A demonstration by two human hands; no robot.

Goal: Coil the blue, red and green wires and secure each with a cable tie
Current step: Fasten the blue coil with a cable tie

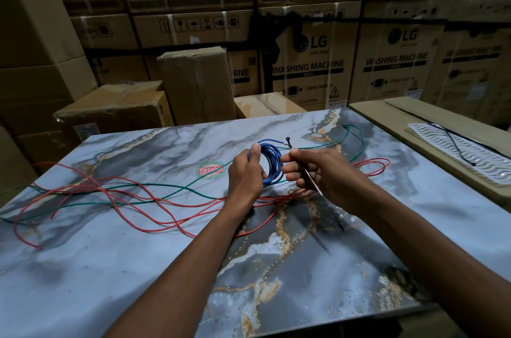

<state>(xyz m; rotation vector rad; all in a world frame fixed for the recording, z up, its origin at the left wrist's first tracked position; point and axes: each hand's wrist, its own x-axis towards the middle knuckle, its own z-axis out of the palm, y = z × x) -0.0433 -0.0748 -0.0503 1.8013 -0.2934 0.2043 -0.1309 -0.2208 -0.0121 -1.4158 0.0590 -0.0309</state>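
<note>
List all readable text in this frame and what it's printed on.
"LG" and "WASHING MACHINE": tall brown cardboard carton behind the table.
"LG" and "WASHING MACHINE", one letter blurred: second brown cardboard carton to its right.
"CAUTION": low on the first carton.
"Patel", ending unclear: round red and green sticker on the marble-patterned tabletop.
Smaller carton print and the upper boxes' labels are too blurred to read.

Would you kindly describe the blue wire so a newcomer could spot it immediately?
On the marble table, look between the left hand and right hand. The blue wire is there, wound in a tight coil; the red wire and green wire sprawl loose.
</note>
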